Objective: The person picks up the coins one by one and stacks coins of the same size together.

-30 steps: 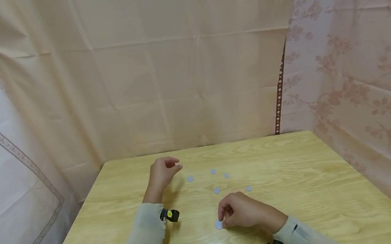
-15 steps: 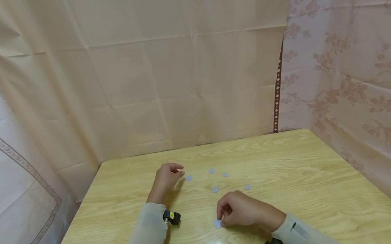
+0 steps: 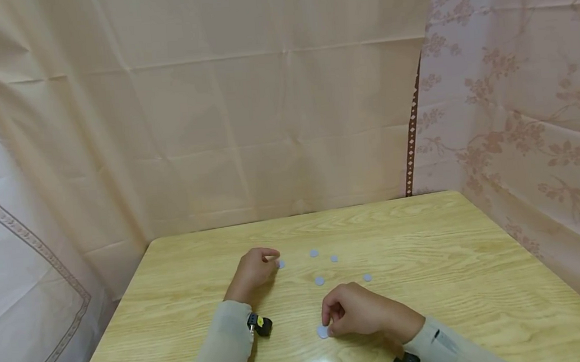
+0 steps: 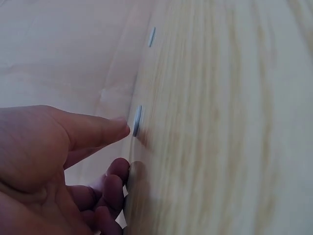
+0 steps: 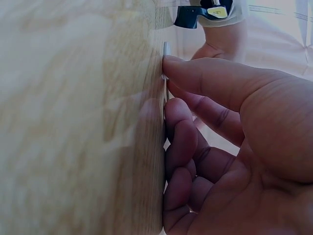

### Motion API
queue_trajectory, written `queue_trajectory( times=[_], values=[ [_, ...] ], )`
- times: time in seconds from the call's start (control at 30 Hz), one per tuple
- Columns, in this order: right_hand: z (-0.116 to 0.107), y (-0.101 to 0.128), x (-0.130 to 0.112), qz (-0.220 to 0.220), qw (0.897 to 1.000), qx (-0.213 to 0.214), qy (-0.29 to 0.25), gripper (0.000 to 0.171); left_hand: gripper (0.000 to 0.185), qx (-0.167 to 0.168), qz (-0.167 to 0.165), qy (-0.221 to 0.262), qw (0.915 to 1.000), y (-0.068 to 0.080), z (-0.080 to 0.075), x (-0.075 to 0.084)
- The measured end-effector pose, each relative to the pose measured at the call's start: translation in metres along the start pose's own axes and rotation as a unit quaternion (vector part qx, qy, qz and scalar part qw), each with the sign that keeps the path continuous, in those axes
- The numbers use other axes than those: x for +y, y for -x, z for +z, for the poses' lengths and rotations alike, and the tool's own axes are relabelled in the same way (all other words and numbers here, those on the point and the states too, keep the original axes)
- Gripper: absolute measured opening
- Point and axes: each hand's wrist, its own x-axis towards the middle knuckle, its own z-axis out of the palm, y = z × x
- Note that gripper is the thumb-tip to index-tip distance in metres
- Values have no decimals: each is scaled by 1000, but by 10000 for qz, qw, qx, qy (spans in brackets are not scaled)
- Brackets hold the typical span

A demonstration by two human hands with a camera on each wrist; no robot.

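Two hands work: right hand point(image 3: 352, 311) pinches one disc point(image 3: 323, 332), left hand point(image 3: 255, 267) fingertips touch another disc point(image 3: 281, 264); four discs point(image 3: 319, 281) untouched on worktop point(image 3: 426, 250)

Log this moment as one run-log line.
left hand: fingertip touching far disc | right hand: pressing near disc | table: four loose discs
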Motion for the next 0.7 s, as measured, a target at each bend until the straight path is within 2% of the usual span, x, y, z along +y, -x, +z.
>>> queue_trajectory(
  times=[0.27, 0.5, 0.7],
  values=[
    [1, 0, 1, 4, 10000, -2, 4, 11, 24, -99, 59, -127, 9999, 0, 0, 1],
    [0, 0, -1, 1, 10000, 31, 22, 12, 21, -18, 97, -230, 9997, 1, -2, 2],
    [0, 1, -3, 21, 10000, 38, -63, 11, 21, -121, -23, -124, 9998, 3, -4, 3]
  ],
)
